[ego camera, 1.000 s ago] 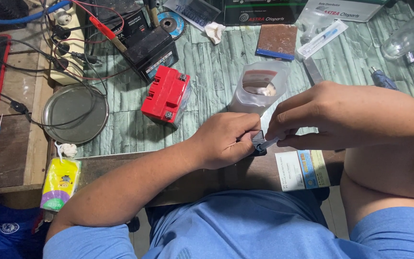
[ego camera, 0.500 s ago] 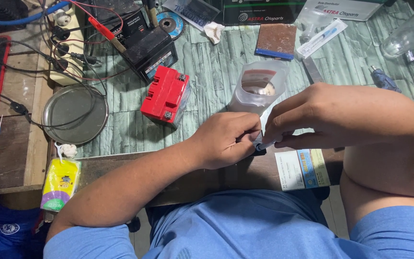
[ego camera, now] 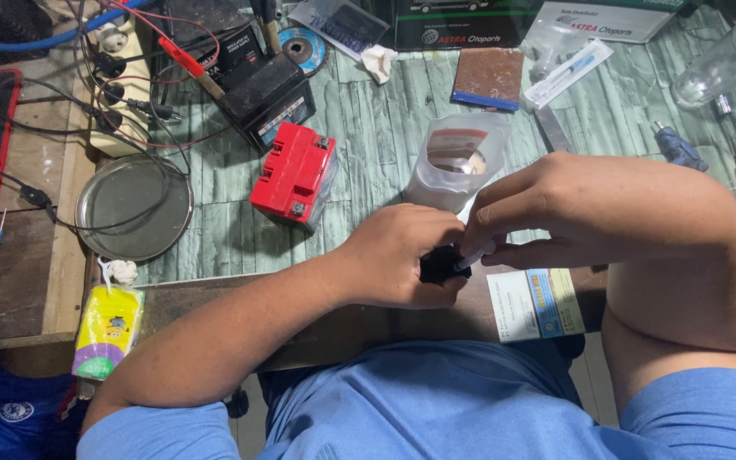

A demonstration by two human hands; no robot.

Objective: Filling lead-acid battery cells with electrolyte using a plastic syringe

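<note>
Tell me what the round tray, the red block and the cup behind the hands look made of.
Round tray: metal, probably steel, dull grey sheen.
Red block: glossy moulded plastic, apparently a small battery case.
Cup: translucent frosted plastic, contents showing through.

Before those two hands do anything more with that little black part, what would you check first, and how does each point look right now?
1. Left hand grips the small black part: ok.
2. Right hand pinches a thin white tube-like piece at the part: ok.
3. Whether the piece is seated in the part: cannot tell, fingers hide it.
4. Open translucent plastic pouch stands upright behind the hands: ok.
5. Red rectangular battery lies apart from the hands: ok.
</note>
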